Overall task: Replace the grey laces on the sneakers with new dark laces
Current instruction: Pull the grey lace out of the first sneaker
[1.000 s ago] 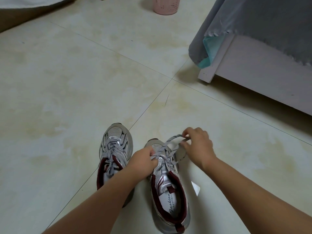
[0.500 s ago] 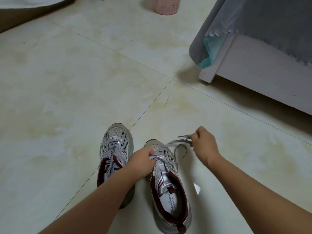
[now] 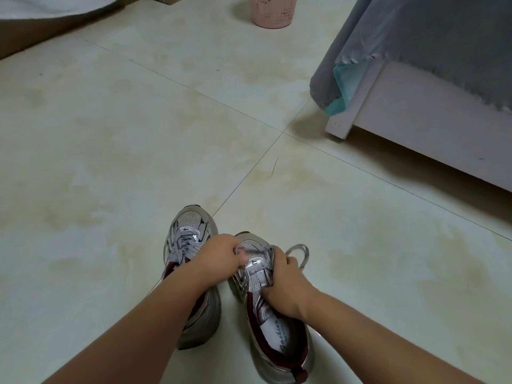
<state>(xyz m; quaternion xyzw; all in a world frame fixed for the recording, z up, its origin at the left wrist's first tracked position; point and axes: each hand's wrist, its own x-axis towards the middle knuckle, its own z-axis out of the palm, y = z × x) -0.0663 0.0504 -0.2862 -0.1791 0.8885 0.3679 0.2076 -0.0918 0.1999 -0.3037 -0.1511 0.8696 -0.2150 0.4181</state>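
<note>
Both hands, left hand (image 3: 221, 256) and right hand (image 3: 282, 281), grip the right sneaker (image 3: 277, 328).

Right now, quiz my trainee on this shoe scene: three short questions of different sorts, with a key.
1. True or false: the left sneaker is fully unlaced.
2. Multiple choice: where does the loose loop of grey lace lie? A) across the left sneaker B) just beyond the right hand, on the far right side of the right sneaker C) beside the pink bin
3. Fill in: the left hand works at the ____ end of the right sneaker.

Key
1. False: grey laces cross its front.
2. B
3. toe, while the right hand grips the upper at the tongue.
</note>
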